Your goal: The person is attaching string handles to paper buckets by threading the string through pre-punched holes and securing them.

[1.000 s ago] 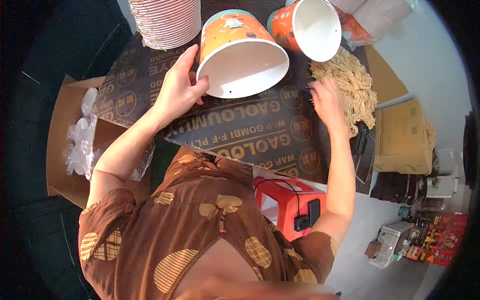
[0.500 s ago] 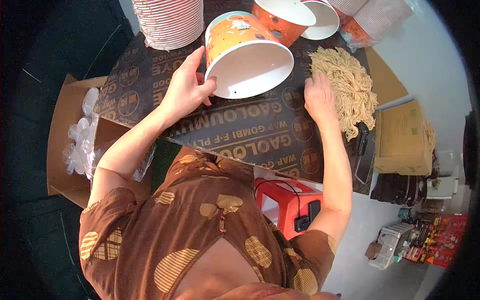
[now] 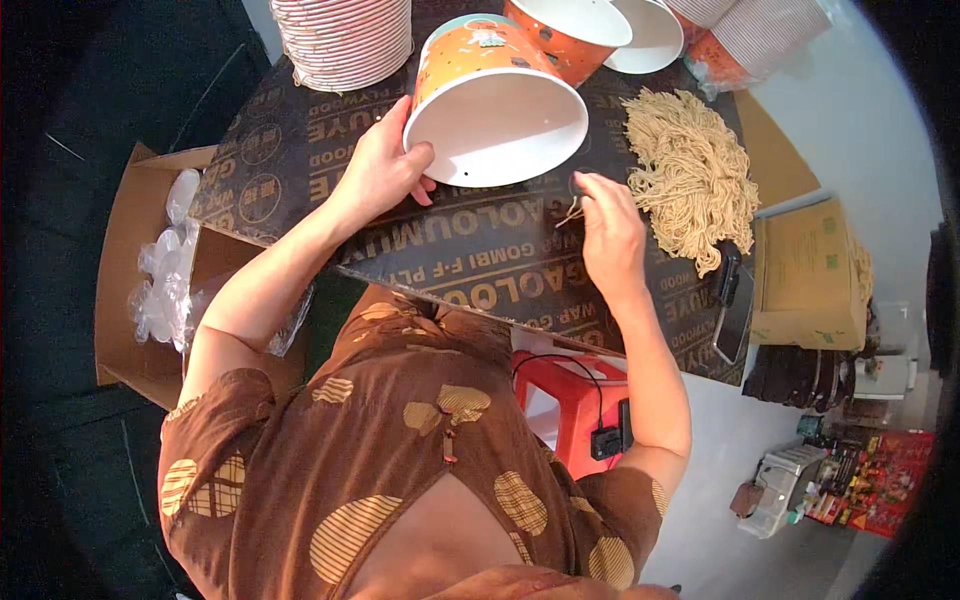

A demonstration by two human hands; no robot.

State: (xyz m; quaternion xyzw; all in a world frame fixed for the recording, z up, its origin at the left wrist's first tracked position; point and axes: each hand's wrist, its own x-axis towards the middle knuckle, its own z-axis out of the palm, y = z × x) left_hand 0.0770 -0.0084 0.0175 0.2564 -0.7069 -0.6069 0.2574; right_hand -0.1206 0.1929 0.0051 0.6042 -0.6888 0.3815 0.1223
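An orange patterned paper bucket [image 3: 490,130] lies tilted on its side, its white inside turned toward me. A small dark hole shows near the lower part of its rim. Closed on the left edge of that rim is my left hand [image 3: 385,165], thumb in front and fingers partly hidden behind. Just right of the bucket, my right hand [image 3: 612,235] pinches a short beige cord [image 3: 570,213], whose loose end pokes out from the fingertips. A heap of the same beige cords [image 3: 692,175] lies on the dark table, right of that hand.
Two more paper buckets [image 3: 570,50] lie behind. A tall bucket stack [image 3: 345,40] stands back left, and bagged stacks [image 3: 755,50] at back right. A phone [image 3: 733,310] lies by the right table edge [image 3: 700,365]. An open carton [image 3: 120,270] with clear plastic pieces sits left.
My right hand has come away from the cord heap, moving left toward the bucket with a cord in its fingers. The bucket and my left hand have shifted only slightly.
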